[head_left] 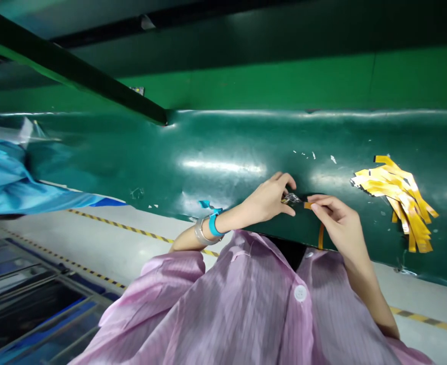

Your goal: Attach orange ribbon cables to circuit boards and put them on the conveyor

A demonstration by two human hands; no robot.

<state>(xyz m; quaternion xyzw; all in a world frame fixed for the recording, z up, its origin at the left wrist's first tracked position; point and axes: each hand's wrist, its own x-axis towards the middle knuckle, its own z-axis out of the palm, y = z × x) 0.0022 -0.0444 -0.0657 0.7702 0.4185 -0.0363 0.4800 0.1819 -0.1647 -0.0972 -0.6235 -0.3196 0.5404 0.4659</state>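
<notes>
My left hand (pixel 271 196) pinches a small shiny metal part (pixel 290 198) just above the near edge of the green mat (pixel 223 152). My right hand (pixel 335 218) is closed on the end of a thin orange flex strip (pixel 321 234), whose tip meets the metal part; the strip hangs down below the hand. The two hands almost touch. A blue wrist strap (pixel 212 222) and a metal bangle sit on my left wrist. My pink striped smock (pixel 246 299) fills the bottom of the view.
A pile of several yellow-orange flex strips (pixel 398 195) lies on the mat to the right. Small white scraps dot the mat. A dark green bar (pixel 74 71) crosses the upper left. Blue cloth (pixel 2 177) lies at far left. The grey floor below has striped yellow-black tape.
</notes>
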